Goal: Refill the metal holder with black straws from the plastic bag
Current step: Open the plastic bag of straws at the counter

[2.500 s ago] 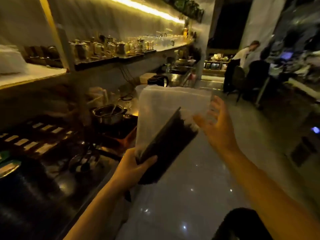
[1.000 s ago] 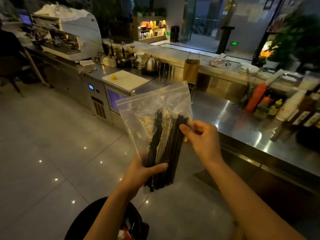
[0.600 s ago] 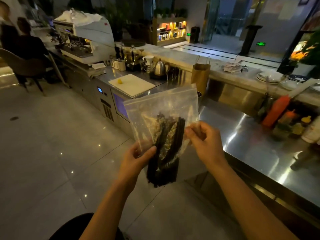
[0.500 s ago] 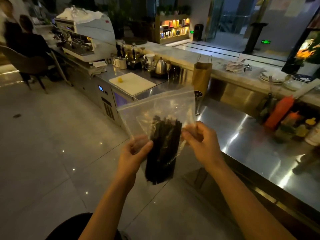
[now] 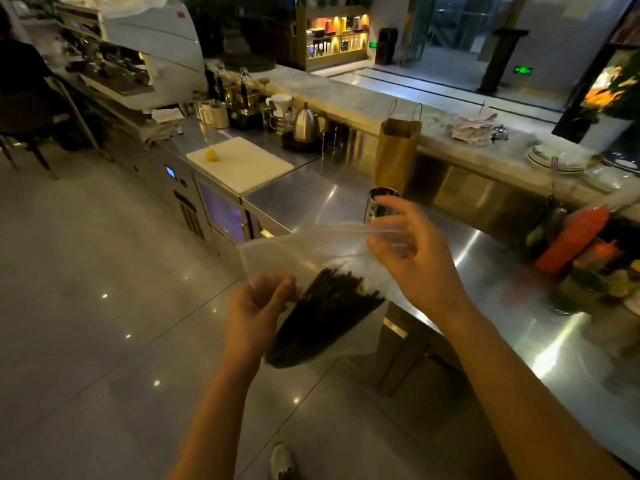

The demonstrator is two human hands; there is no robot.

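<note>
The left hand [image 5: 258, 306] pinches the lower left side of the clear plastic bag [image 5: 311, 251], the bundle of black straws [image 5: 325, 320] slanting just right of its fingers; light, stiff and slick inside limp film, they look best drawn out by their upper ends. The right hand [image 5: 412, 261] pinches the bag's mouth, and the metal holder [image 5: 382, 202] stands just beyond its fingertips on the reflective steel counter [image 5: 502, 278] of a dim bar.

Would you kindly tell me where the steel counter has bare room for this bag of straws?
The plastic bag would likely fit on the bare steel counter between the white cutting board and the metal holder. Another bare stretch runs right of the holder up to the orange bottle. Around the kettle and past that bottle it is crowded.
</note>
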